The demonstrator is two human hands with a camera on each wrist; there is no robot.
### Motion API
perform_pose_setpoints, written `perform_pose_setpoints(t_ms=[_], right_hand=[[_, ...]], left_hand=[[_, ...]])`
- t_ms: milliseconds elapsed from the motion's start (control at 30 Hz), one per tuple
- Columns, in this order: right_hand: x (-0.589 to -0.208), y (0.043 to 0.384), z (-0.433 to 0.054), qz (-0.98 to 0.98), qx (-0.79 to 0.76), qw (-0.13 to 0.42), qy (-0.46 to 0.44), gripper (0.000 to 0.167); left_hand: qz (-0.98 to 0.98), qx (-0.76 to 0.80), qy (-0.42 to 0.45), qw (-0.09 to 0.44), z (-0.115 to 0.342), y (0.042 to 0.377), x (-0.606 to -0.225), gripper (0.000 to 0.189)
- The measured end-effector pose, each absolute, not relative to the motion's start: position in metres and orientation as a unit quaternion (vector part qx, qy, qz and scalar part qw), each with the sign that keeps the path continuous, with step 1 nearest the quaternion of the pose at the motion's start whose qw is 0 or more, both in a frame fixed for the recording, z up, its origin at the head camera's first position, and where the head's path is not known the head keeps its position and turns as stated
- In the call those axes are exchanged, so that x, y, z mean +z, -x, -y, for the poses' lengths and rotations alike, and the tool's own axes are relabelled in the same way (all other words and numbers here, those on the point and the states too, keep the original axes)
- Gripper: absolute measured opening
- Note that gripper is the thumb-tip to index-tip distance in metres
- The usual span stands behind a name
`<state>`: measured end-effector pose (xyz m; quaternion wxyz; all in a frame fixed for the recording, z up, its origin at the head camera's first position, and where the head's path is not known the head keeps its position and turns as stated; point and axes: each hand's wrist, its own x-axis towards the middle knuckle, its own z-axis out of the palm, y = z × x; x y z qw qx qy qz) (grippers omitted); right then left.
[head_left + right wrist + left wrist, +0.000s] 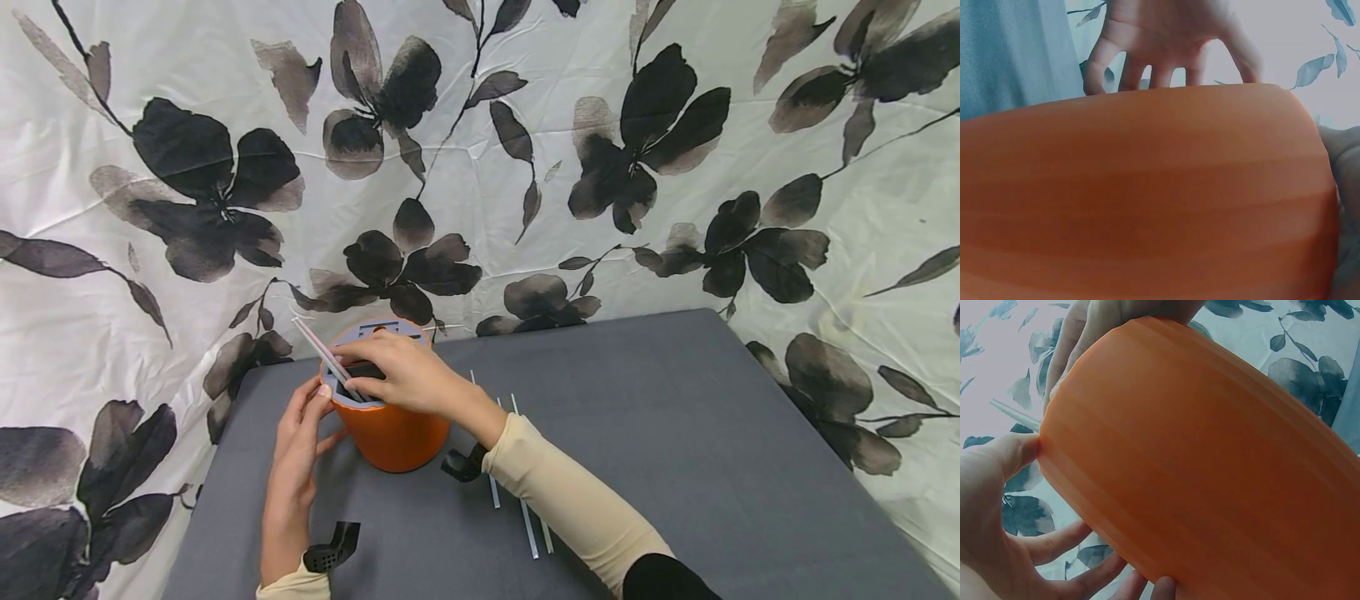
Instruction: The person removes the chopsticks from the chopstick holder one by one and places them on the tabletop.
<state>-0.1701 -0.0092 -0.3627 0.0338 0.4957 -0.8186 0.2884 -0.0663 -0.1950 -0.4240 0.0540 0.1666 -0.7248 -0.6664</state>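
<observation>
An orange tapered container point(397, 437) stands on the grey table, its grey top point(351, 333) marked with dark slots and an opening. My right hand point(408, 371) reaches over that top and pinches a few thin pale sticks point(318, 346) between thumb and fingers. The sticks slant up to the left, their lower ends at the opening. On the container's left side rests my left hand point(296, 442), thumb at the rim. In the right wrist view, the left hand's spread, fairly straight fingers point(1160, 76) touch the orange wall point(1147, 187).
Several more thin sticks point(529, 525) lie on the grey tabletop point(675, 417), partly beneath the right forearm. A white cloth with dark flowers point(525, 217) hangs behind the table. Black wrist camera mounts point(333, 546) stick out from both wrists.
</observation>
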Motion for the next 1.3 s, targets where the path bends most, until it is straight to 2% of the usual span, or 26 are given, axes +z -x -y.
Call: perform_pose_setpoints(t_ms=[233,500,633,1000,1300], right_hand=[[-0.361,0.168,0.022,0.835,0.269,0.065,-0.476,0.044],[-0.361,0.169,0.034,0.838,0.296,0.079,-0.452,0.022],[-0.362,0.169,0.033,0.838,0.306,0.084,-0.444,0.017],[-0.363,0.171,0.028,0.827,0.346,0.089,-0.435,0.016],[-0.362,0.172,0.021,0.800,0.436,0.056,-0.408,0.028]], left_hand=[[0.724,-0.668,-0.165,0.055,0.195,0.067,-0.425,0.058],[0.723,-0.668,-0.168,0.056,0.195,0.067,-0.425,0.058],[0.724,-0.666,-0.170,0.057,0.195,0.068,-0.425,0.058],[0.725,-0.665,-0.170,0.056,0.194,0.068,-0.425,0.058],[0.721,-0.668,-0.175,0.052,0.195,0.068,-0.424,0.061]])
